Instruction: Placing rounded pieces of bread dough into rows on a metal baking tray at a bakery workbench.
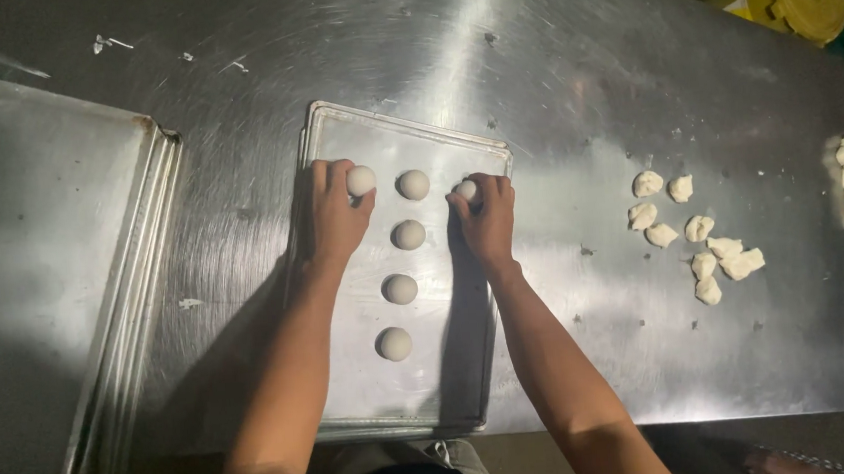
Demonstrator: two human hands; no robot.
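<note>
Setting dough balls on tray [354,393] | L hand [333,214] fingers curled on ball [361,180], far-left corner | R hand [486,217] fingers clamped on ball [466,190], far-right edge | 4 balls [401,289] in centre row | raw dough pieces [698,235] on counter [550,76] right | judged next: release w/ even spacing

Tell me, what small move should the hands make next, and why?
Probably release both balls: the left hand and right hand each hold a dough ball at the tray's far end, level with the top ball of the middle row.
</note>
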